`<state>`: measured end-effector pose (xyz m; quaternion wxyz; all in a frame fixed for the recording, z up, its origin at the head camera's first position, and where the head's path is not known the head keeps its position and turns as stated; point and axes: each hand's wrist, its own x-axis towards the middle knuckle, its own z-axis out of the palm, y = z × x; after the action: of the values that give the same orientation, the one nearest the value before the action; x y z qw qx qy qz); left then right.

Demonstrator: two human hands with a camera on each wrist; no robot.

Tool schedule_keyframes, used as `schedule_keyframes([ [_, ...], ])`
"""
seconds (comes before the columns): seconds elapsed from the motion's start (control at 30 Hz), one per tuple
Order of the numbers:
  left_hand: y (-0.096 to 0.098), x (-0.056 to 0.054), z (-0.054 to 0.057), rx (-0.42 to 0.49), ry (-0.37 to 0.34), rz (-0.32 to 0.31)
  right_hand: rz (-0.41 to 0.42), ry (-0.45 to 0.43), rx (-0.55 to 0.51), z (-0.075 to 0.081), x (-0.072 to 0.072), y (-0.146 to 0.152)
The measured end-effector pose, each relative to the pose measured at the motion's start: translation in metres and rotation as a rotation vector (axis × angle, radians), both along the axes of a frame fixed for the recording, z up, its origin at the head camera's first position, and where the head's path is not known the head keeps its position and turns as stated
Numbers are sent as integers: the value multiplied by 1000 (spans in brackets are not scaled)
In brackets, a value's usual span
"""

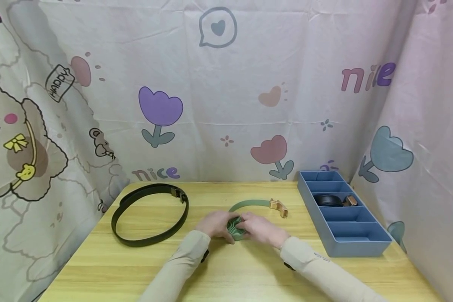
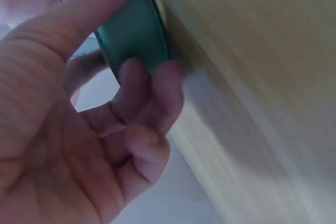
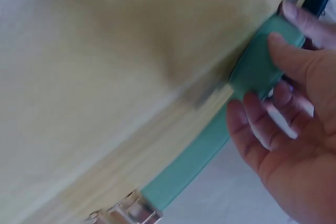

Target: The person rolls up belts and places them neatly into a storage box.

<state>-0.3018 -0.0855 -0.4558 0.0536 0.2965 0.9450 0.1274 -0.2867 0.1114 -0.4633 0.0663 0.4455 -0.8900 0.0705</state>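
Observation:
A green belt (image 1: 235, 227) stands on its edge on the wooden table, most of it wound into a tight spiral. Its unrolled end curves behind the coil to a gold buckle (image 1: 278, 206) on the right. My left hand (image 1: 216, 224) grips the coil's left side, thumb and fingers around it. From the right side, my right hand (image 1: 262, 230) also holds the coil. The right wrist view shows its thumb against the green coil (image 3: 257, 66) with the fingertips at the other side. In the left wrist view, stitching runs along the edges of the coil's outer layer (image 2: 134, 30).
A black belt (image 1: 149, 242) lies in a wide loop at the table's left. On the right stands a blue-grey divided box (image 1: 317, 226); one middle compartment holds a rolled black belt (image 1: 328, 200) with a gold-toned buckle. A printed curtain (image 1: 226, 105) hangs behind the table and at both sides.

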Motion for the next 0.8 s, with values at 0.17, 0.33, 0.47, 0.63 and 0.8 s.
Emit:
schedule_keyframes([
  [0.17, 3, 0, 2, -14, 32, 23, -51, -14, -16, -2, 4, -4],
  [0.33, 0, -2, 0, -32, 12, -4, -9, 1, 7, 1, 1, -1],
  [0.47, -2, -4, 0, -35, -40, -34, 22, -9, 33, 3, -3, 3],
  [0.63, 1, -3, 1, -41, -37, -20, -2, 11, 31, -1, 0, 0],
  [0.8, 2, -1, -1, -34, -12, -4, -4, 2, 29, -3, 3, 2],
])
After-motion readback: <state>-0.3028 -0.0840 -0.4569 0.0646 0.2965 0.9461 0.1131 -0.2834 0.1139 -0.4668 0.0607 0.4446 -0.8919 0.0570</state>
